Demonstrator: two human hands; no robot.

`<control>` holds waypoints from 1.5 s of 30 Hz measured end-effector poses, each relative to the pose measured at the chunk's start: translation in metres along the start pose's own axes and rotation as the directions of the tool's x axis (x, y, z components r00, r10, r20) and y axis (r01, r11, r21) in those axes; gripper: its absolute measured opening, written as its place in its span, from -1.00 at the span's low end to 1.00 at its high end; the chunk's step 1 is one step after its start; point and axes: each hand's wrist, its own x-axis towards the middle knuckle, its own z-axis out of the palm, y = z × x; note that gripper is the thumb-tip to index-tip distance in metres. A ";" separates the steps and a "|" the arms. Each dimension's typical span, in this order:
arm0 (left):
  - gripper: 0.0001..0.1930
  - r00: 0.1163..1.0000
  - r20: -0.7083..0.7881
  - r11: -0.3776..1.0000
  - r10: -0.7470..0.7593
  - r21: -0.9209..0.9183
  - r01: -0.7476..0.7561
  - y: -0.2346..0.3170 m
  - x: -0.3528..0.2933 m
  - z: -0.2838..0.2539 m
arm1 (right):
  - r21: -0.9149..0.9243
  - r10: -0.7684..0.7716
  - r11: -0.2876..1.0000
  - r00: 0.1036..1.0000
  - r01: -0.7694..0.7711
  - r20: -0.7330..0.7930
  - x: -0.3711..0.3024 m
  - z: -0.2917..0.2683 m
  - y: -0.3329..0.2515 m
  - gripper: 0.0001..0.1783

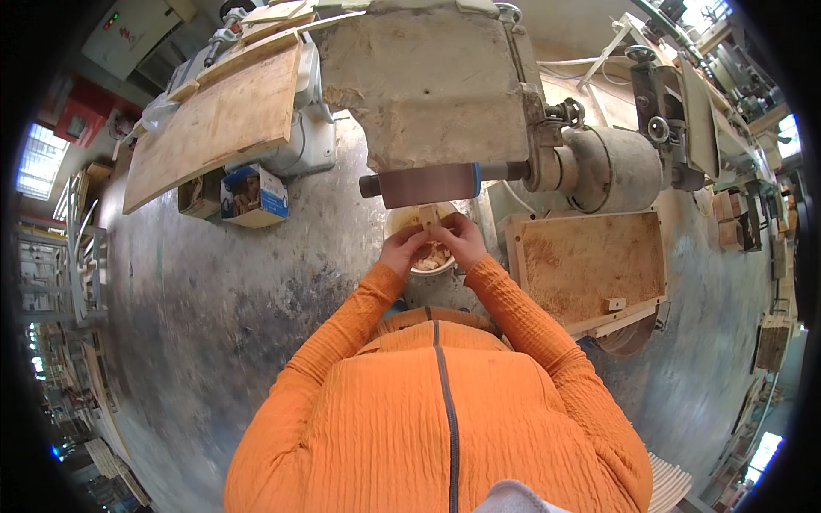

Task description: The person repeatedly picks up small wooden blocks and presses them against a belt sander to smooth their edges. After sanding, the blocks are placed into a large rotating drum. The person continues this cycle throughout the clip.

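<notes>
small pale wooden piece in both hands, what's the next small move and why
Perhaps ease the small pale wooden piece gently toward the brown cylindrical roller: the left hand and right hand hold it close to the roller's lower edge, over the round white bucket, though contact can't be judged here.

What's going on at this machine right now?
Someone in an orange top holds a small wood piece between the left grip and right grip, over a tub with wood bits in it. The piece is right by the brown roller; I can't tell if they touch. To the right, a shallow wooden box holds a small block.
</notes>
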 end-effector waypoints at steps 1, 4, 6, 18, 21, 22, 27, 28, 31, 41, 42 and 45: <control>-0.74 1.000 -0.020 0.996 0.024 0.090 -0.022 -0.004 -0.002 -0.003 | -0.117 0.017 0.993 1.000 -0.018 -0.011 -0.001 0.001 -0.002 -0.64; -0.72 0.997 -0.073 0.999 -0.009 0.046 0.013 -0.007 -0.003 0.007 | -0.380 -0.039 0.925 0.998 0.021 -0.041 -0.004 -0.002 0.000 -0.60; -0.72 0.994 -0.095 0.997 -0.053 -0.060 0.048 -0.007 0.000 0.005 | -0.334 -0.034 0.942 0.999 0.029 -0.010 -0.004 -0.001 -0.001 -0.59; -0.79 0.996 -0.045 0.979 -0.077 -0.191 0.067 0.012 0.008 0.004 | 0.226 0.302 0.916 0.940 -0.333 0.158 0.011 0.000 -0.013 -0.68; -0.78 0.996 -0.066 0.989 -0.055 -0.138 0.046 0.013 0.010 0.005 | 0.261 0.279 0.915 0.950 -0.308 0.143 0.013 0.002 -0.009 -0.69; -0.77 0.998 -0.062 0.996 -0.030 -0.086 0.024 0.012 0.008 0.005 | 0.220 0.256 0.935 0.959 -0.277 0.121 0.011 0.002 -0.007 -0.69; -0.70 0.999 0.024 0.996 0.034 -0.086 -0.032 0.006 -0.005 0.000 | 0.197 0.082 0.975 0.992 -0.099 0.091 -0.009 0.003 -0.003 -0.67; -0.70 0.999 0.033 0.997 0.011 -0.078 -0.008 0.007 -0.005 -0.001 | 0.178 0.062 0.981 0.994 -0.077 0.087 -0.010 0.001 -0.001 -0.67; -0.68 1.000 -0.016 0.994 -0.014 -0.109 0.012 0.006 -0.006 0.008 | -0.163 -0.054 0.985 0.998 0.050 -0.015 -0.010 -0.001 0.003 -0.60; -0.75 0.998 0.002 0.994 -0.067 -0.089 0.067 0.006 0.000 0.000 | 0.042 0.277 0.958 0.953 -0.284 0.123 -0.005 -0.003 -0.009 -0.63; -0.76 0.997 -0.013 0.989 -0.079 -0.128 0.077 0.006 0.002 0.000 | 0.076 0.296 0.949 0.948 -0.306 0.114 -0.002 -0.003 -0.011 -0.62; -0.78 0.992 -0.063 0.973 -0.107 -0.212 0.092 0.011 0.009 0.001 | 0.191 0.327 0.922 0.941 -0.337 0.083 0.003 0.004 -0.018 -0.61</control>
